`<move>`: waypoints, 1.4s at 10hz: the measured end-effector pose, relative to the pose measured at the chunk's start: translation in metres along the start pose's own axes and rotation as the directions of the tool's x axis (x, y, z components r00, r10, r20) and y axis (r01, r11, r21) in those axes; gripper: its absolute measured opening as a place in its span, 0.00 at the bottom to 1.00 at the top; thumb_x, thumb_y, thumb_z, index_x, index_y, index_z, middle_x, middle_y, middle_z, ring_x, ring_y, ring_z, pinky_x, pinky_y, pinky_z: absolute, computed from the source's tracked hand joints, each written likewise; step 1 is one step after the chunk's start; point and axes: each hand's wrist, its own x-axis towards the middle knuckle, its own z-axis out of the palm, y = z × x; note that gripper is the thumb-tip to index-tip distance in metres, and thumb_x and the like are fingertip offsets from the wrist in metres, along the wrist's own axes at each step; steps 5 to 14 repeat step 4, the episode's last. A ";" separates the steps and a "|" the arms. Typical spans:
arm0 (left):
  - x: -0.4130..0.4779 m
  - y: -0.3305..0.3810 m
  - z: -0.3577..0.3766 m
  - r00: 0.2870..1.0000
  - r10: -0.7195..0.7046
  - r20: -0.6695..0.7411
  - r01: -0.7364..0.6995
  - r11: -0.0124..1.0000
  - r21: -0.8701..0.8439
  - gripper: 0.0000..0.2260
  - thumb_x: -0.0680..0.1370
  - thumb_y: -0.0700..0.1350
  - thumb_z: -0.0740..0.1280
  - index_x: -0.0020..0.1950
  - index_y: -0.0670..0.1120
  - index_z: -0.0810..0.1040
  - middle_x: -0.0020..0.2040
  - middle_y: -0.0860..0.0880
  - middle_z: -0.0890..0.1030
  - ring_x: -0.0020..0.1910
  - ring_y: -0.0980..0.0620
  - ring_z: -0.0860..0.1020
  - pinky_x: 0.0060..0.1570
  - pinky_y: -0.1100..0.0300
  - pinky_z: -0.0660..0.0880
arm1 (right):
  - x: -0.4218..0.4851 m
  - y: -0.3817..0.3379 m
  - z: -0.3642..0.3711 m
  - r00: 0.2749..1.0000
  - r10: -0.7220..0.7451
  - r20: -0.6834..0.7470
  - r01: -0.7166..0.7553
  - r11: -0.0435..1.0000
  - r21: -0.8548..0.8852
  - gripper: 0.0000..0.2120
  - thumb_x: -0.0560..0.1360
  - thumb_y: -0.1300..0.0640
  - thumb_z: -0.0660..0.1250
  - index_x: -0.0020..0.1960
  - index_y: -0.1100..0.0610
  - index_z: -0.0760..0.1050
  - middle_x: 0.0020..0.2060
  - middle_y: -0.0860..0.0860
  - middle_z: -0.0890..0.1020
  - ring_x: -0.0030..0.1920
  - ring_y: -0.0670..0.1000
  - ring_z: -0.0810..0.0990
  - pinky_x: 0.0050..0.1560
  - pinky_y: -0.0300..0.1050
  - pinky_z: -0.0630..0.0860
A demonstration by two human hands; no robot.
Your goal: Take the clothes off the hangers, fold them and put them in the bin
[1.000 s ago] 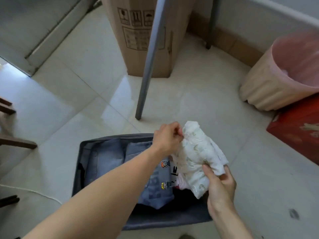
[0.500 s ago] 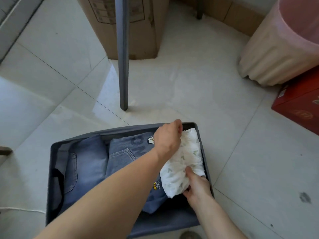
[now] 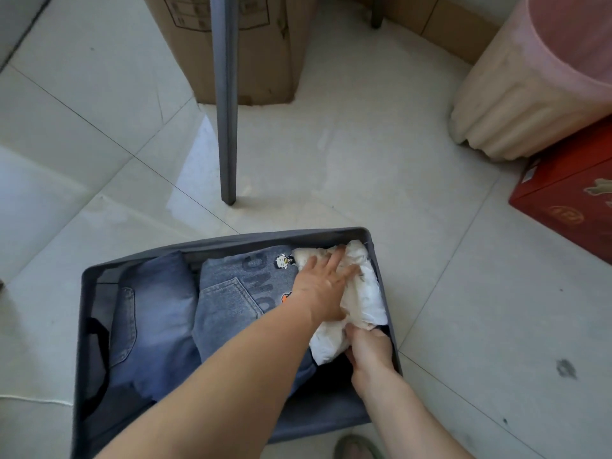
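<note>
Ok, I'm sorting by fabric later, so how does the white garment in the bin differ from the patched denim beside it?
The white garment is pale and crumpled; the patched denim is blue and lies flatter. The left hand presses on the white garment and the right hand grips its near end; neither holds the denim. Both lie inside the grey bin.
</note>
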 end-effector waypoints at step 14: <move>-0.127 -0.007 -0.027 0.971 -0.206 -0.119 0.143 0.906 -0.399 0.30 0.77 0.51 0.68 0.76 0.48 0.61 0.78 0.48 0.58 0.73 0.47 0.63 0.71 0.56 0.61 | -0.102 -0.033 -0.023 0.982 -0.187 0.025 0.188 0.980 -0.066 0.05 0.74 0.71 0.61 0.48 0.69 0.75 0.39 0.64 0.80 0.44 0.63 0.79 0.52 0.54 0.78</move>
